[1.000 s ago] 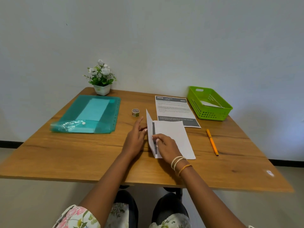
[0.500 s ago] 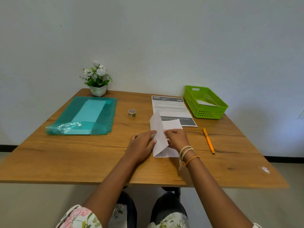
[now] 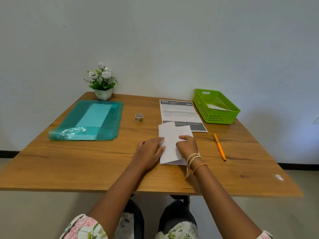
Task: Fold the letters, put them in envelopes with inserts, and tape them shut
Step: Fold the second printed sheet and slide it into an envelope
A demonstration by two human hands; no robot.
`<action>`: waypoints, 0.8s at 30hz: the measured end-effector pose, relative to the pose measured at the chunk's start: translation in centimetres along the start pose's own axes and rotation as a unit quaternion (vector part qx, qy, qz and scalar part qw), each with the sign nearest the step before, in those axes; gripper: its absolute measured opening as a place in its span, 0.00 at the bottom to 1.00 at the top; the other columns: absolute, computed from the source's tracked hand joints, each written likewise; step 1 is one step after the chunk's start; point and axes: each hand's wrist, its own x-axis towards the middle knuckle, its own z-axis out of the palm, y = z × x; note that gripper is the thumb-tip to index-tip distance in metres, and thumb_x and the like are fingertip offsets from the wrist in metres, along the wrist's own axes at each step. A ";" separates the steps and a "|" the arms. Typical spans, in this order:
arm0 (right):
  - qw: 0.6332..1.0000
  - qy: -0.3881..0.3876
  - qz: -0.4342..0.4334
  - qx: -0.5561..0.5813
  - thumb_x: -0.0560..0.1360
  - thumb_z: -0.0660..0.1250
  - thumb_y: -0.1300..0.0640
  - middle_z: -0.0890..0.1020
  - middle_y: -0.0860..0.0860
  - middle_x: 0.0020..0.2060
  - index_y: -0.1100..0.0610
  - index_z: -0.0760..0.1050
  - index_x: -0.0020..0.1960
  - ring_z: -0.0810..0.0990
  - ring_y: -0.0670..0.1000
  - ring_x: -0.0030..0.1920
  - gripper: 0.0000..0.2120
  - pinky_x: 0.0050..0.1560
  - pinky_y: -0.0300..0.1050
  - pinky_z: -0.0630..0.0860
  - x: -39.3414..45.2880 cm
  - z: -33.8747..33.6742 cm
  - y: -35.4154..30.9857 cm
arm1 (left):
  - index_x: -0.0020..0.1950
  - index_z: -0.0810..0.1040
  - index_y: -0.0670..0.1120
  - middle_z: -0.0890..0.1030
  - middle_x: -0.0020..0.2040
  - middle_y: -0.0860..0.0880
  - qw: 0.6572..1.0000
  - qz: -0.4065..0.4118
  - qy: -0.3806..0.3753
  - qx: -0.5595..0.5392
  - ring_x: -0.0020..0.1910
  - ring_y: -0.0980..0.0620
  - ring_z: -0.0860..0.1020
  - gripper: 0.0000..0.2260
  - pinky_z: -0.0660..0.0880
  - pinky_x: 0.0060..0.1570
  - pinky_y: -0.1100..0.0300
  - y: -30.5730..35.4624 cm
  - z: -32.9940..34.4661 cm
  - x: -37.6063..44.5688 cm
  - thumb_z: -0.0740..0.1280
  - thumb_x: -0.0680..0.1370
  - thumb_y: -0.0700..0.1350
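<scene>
Wide wooden table (image 3: 69,166) against a plain pale wall, and you're mid-fold on the letter (image 3: 170,135), just beside the printed sheet (image 3: 179,111). Your left hand (image 3: 149,152) lies flat, fingers straight, pinning the left edge; your right hand (image 3: 187,146) has its fingers curled down onto the flap. Line up the edges, then run the crease firmly. The teal folder (image 3: 89,118), green basket (image 3: 215,107) and tape roll (image 3: 139,117) wait.

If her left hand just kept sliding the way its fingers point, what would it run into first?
The left hand points rightward across the folded letter it already touches. Going on, it would probably meet the right hand resting on that same letter, though depth is hard to judge.
</scene>
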 end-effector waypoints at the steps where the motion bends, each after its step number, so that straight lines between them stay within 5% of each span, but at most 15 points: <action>1: 0.999 -0.005 -0.012 -0.034 0.74 0.64 0.64 0.75 0.57 0.65 0.59 0.71 0.67 0.74 0.56 0.64 0.21 0.62 0.45 0.71 -0.2 0.1 0.3 | 0.71 0.69 0.52 0.73 0.69 0.53 1.000 0.006 0.001 0.009 0.67 0.55 0.70 0.18 0.58 0.69 0.54 -0.1 0.1 0.0 0.56 0.82 0.54; 10: 0.923 0.029 -0.122 -0.364 0.77 0.61 0.51 0.73 0.57 0.60 0.57 0.75 0.62 0.70 0.56 0.62 0.16 0.58 0.47 0.72 -1.7 0.8 0.7 | 0.70 0.71 0.54 0.70 0.72 0.54 0.998 0.020 -0.008 0.058 0.71 0.57 0.65 0.17 0.56 0.71 0.52 -0.6 0.7 0.2 0.56 0.81 0.55; 17: 0.928 0.001 -0.190 -0.322 0.75 0.61 0.39 0.72 0.55 0.65 0.58 0.71 0.66 0.69 0.54 0.64 0.28 0.63 0.48 0.70 -2.4 1.4 2.2 | 0.73 0.67 0.52 0.67 0.74 0.53 0.995 -0.021 -0.005 0.093 0.73 0.56 0.62 0.19 0.48 0.74 0.44 -0.1 0.4 0.1 0.56 0.82 0.52; 24: 0.909 -0.040 -0.198 -0.363 0.78 0.56 0.39 0.57 0.54 0.77 0.56 0.55 0.77 0.54 0.54 0.76 0.34 0.75 0.49 0.54 -3.2 2.0 3.8 | 0.76 0.61 0.51 0.63 0.76 0.53 0.994 -0.039 -0.008 0.104 0.75 0.55 0.58 0.20 0.46 0.73 0.42 0.1 0.3 -0.1 0.53 0.83 0.48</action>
